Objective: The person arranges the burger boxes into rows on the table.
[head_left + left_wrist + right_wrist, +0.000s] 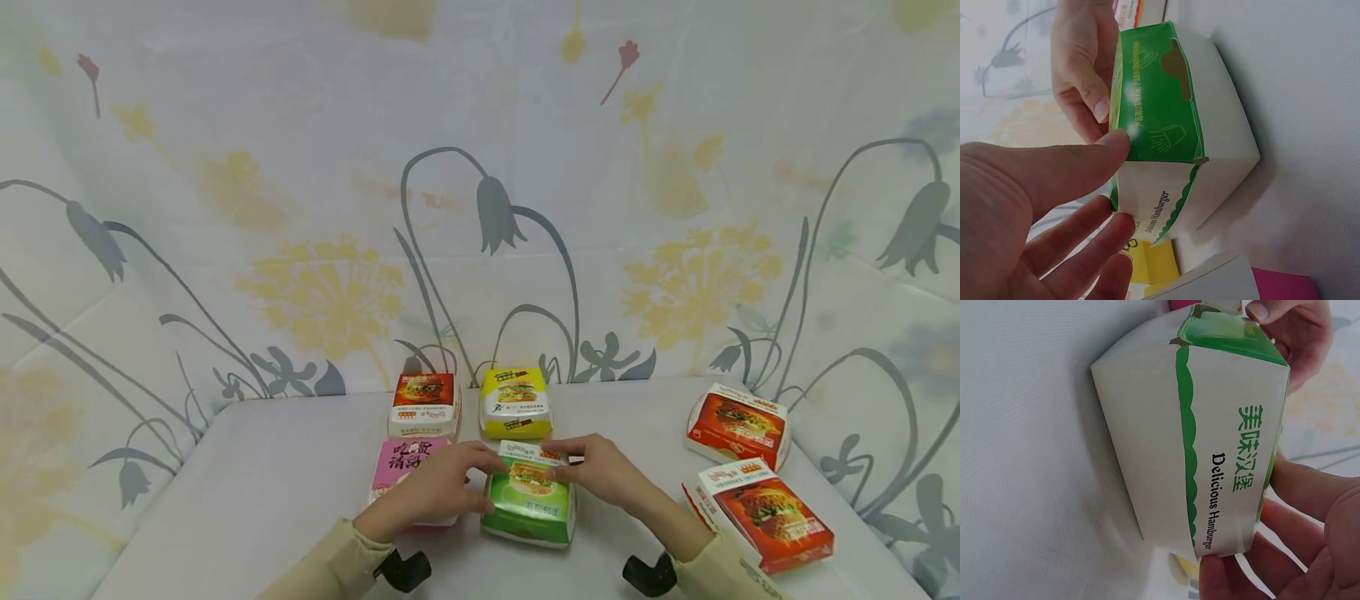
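Note:
A green hamburger box (528, 500) with a burger picture on its lid lies on the white table between both hands. My left hand (438, 487) is at its left side, the thumb touching the near corner and the other fingers by the side's edge in the left wrist view. At the far right part of the lid is my right hand (603, 473). Its thumb is at the lid's edge and a fingertip touches the far end of the white side (1229, 450) in the right wrist view. A pink box (405, 461) sits partly hidden behind the left hand.
Behind the green box stands a yellow burger box (516, 404). A red and white burger box (424, 404) is to its left, behind the pink one. Two more red boxes, one farther (738, 423) and one nearer (768, 512), lie at the right. A flower-printed cloth (480, 292) hangs behind the table.

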Available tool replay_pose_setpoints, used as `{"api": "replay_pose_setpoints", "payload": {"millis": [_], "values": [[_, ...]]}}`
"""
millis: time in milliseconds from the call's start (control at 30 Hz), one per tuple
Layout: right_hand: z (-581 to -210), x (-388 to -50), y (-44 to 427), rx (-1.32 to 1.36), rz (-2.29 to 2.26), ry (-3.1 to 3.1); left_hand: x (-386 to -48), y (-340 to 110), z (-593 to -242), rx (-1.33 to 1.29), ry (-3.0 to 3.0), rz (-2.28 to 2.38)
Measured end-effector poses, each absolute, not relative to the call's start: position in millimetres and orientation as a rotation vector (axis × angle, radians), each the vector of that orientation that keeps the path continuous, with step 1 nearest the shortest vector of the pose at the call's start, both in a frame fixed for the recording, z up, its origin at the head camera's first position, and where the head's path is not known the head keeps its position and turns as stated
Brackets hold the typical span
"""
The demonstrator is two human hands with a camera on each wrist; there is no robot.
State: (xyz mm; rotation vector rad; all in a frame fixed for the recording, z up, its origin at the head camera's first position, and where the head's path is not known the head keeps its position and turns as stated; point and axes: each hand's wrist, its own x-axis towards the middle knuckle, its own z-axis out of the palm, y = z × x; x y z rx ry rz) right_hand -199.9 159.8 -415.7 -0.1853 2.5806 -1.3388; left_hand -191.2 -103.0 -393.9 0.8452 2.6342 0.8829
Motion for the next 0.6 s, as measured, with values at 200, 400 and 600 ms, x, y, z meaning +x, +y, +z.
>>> {"api": "replay_pose_setpoints", "payload": {"millis": [200, 400, 600], "values": [[-413.0, -195.2, 163.0, -0.222, -1.301, 2.609, -190.4, -103.9, -394.2, 0.823, 2.633, 0.914], [-413.8, -192.6, 169.5, -0.273, -1.305, 2.599, -189.2, -105.4, -392.4, 0.781, 2.65, 0.929], [-414.1, -187.5, 172.1, -0.293, -1.349, 2.574, -189.5, -105.9, -392.8, 0.764, 2.675, 0.959]]}}
